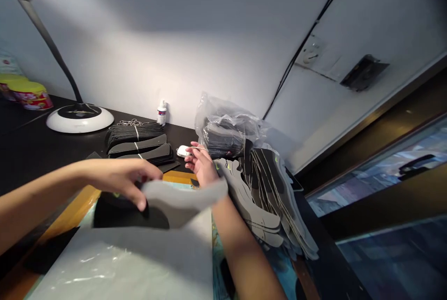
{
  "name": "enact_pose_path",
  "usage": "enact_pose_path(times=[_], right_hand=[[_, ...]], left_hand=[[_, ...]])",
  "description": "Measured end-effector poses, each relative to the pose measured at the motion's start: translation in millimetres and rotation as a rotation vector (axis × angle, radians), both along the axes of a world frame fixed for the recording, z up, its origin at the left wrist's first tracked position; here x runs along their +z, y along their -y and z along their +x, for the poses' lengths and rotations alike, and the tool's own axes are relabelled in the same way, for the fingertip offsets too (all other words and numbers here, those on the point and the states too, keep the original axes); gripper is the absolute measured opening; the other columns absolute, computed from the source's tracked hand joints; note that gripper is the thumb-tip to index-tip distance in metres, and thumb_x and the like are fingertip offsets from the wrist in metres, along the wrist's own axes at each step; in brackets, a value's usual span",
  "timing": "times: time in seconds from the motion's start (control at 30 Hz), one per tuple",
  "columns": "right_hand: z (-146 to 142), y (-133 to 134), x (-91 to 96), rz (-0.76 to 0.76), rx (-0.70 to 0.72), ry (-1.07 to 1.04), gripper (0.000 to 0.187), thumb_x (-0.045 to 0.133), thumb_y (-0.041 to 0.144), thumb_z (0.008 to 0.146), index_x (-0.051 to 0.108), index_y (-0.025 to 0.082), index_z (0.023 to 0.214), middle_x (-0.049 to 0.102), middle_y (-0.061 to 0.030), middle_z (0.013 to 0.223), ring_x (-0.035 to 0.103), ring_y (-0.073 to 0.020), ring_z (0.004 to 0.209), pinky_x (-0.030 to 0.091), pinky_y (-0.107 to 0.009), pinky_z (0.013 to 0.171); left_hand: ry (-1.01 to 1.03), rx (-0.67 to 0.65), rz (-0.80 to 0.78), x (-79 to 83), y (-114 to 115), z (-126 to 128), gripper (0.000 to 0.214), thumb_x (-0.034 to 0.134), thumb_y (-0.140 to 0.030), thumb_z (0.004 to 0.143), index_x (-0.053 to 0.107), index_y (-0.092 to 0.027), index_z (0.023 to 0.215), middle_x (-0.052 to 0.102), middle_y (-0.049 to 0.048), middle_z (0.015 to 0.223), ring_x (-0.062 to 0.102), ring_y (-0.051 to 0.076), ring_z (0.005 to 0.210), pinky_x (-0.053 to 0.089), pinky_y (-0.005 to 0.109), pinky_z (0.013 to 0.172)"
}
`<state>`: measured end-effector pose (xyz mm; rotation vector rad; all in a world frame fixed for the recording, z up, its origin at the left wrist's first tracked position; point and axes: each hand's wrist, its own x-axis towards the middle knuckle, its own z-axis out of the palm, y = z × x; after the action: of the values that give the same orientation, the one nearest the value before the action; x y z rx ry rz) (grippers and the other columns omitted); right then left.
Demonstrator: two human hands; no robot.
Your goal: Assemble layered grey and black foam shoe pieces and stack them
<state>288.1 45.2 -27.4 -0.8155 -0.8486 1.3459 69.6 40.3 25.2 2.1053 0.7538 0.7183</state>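
While my left hand [127,180] holds a flat, curved piece, black at one end and grey at the other [164,207], its fingers are clamped on the black part, thumb on the side nearest me. The piece is above a glossy, whitish plastic sheet [139,262], and its grey end, blurred, passes in front of my right wrist. My right hand [203,166] is half curled beyond it, with a thin, pale strand [199,148] across the fingers; I cannot tell whether they are pressed together on it. Just beside those fingertips is a small, white, rounded object [183,151]; whether I touch it is unclear.

On the dark tabletop [21,151], beyond my left hand, lie stacks of dark grey, curved pieces [139,144] bound with pale bands, with silver metal scissors handles [132,123] at their far side. Behind them stands a small white bottle with a dark label [161,114]. To the right of my right hand, loose grey and black curved pieces [253,207] lie fanned out over one another, near a clear, crumpled plastic bag [226,123] with more dark pieces inside. Farther left stands a lamp with a round, white base [78,124], near red containers with yellow lids [30,94].
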Motion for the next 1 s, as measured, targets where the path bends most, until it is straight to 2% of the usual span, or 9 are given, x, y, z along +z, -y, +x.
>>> enact_pose_path(times=[0.13, 0.3, 0.4, 0.53, 0.67, 0.73, 0.83, 0.9, 1.0], right_hand=[[-5, 4, -9.7, -0.058, 0.154, -0.245, 0.042, 0.067, 0.052, 0.08, 0.065, 0.023, 0.109, 0.07, -0.0027, 0.105, 0.065, -0.0133, 0.079, 0.052, -0.022, 0.063], [-22, 10, -24.2, 0.072, 0.331, -0.088, 0.062, 0.082, 0.064, 0.065, 0.068, 0.024, 0.11, 0.071, -0.0008, 0.096, 0.062, -0.0121, 0.074, 0.051, -0.021, 0.063], [-28, 12, -26.8, 0.004, 0.304, 0.074, 0.051, 0.089, 0.05, 0.06, 0.071, 0.023, 0.099, 0.07, 0.0025, 0.082, 0.06, -0.0104, 0.068, 0.05, -0.02, 0.062], [-31, 12, -27.4, -0.066, 0.301, 0.178, 0.046, 0.089, 0.048, 0.056, 0.072, 0.019, 0.086, 0.071, 0.0011, 0.081, 0.061, -0.0115, 0.069, 0.052, -0.021, 0.058], [-32, 7, -29.4, -0.047, 0.206, 0.204, 0.041, 0.087, 0.047, 0.057, 0.072, 0.017, 0.081, 0.068, 0.0024, 0.074, 0.056, -0.008, 0.059, 0.051, -0.019, 0.052], [-30, 3, -31.8, -0.042, 0.117, 0.184, 0.042, 0.086, 0.046, 0.059, 0.073, 0.019, 0.088, 0.07, 0.0017, 0.08, 0.056, -0.0076, 0.058, 0.05, -0.019, 0.049], [-26, -3, -36.3, -0.052, -0.013, 0.124, 0.044, 0.086, 0.044, 0.058, 0.071, 0.02, 0.092, 0.07, 0.0013, 0.085, 0.057, -0.0076, 0.06, 0.048, -0.017, 0.046], [-23, -5, -38.6, -0.058, -0.051, 0.078, 0.044, 0.087, 0.043, 0.058, 0.069, 0.02, 0.091, 0.069, 0.0022, 0.085, 0.056, -0.0068, 0.061, 0.05, -0.016, 0.047], [-22, -5, -39.3, -0.052, -0.047, 0.034, 0.043, 0.087, 0.04, 0.059, 0.067, 0.02, 0.091, 0.068, 0.0038, 0.086, 0.056, -0.0056, 0.062, 0.053, -0.015, 0.05]], left_hand=[[0.264, 0.192, -0.106, 0.6, -10, 26, 0.041, 0.073, -0.054, 0.076, 0.069, -0.02, 0.099, 0.067, 0.0051, 0.07, 0.067, 0.027, 0.076, 0.05, 0.03, 0.06], [0.402, 0.366, -0.291, -20.9, -27, 24, 0.051, 0.08, -0.048, 0.071, 0.068, -0.02, 0.111, 0.071, 0.0029, 0.079, 0.064, 0.021, 0.067, 0.045, 0.024, 0.049], [0.474, 0.456, -0.271, -35.8, -31, 16, 0.052, 0.083, -0.048, 0.07, 0.068, -0.021, 0.112, 0.071, 0.0004, 0.084, 0.062, 0.018, 0.067, 0.044, 0.022, 0.05], [0.695, 0.49, -0.278, -49.5, -34, 13, 0.046, 0.08, -0.048, 0.074, 0.065, -0.024, 0.111, 0.071, -0.0005, 0.096, 0.063, 0.017, 0.077, 0.051, 0.023, 0.063], [0.73, 0.542, -0.328, -61.3, -41, 14, 0.044, 0.079, -0.052, 0.075, 0.064, -0.025, 0.107, 0.068, 0.0024, 0.096, 0.064, 0.018, 0.077, 0.051, 0.023, 0.057], [0.679, 0.516, -0.336, -68.2, -42, 15, 0.043, 0.082, -0.049, 0.072, 0.065, -0.025, 0.104, 0.067, 0.0022, 0.093, 0.064, 0.018, 0.08, 0.051, 0.022, 0.057], [0.596, 0.343, -0.462, -79.3, -43, 17, 0.041, 0.084, -0.047, 0.071, 0.068, -0.024, 0.101, 0.069, 0.0022, 0.094, 0.065, 0.017, 0.08, 0.056, 0.024, 0.068], [0.531, 0.239, -0.551, -85.5, -44, 18, 0.037, 0.08, -0.05, 0.075, 0.071, -0.021, 0.096, 0.071, 0.0039, 0.092, 0.067, 0.019, 0.079, 0.058, 0.027, 0.071], [0.507, 0.22, -0.568, -89.6, -45, 17, 0.034, 0.076, -0.049, 0.079, 0.073, -0.02, 0.094, 0.072, 0.0047, 0.086, 0.068, 0.02, 0.078, 0.058, 0.028, 0.069]])
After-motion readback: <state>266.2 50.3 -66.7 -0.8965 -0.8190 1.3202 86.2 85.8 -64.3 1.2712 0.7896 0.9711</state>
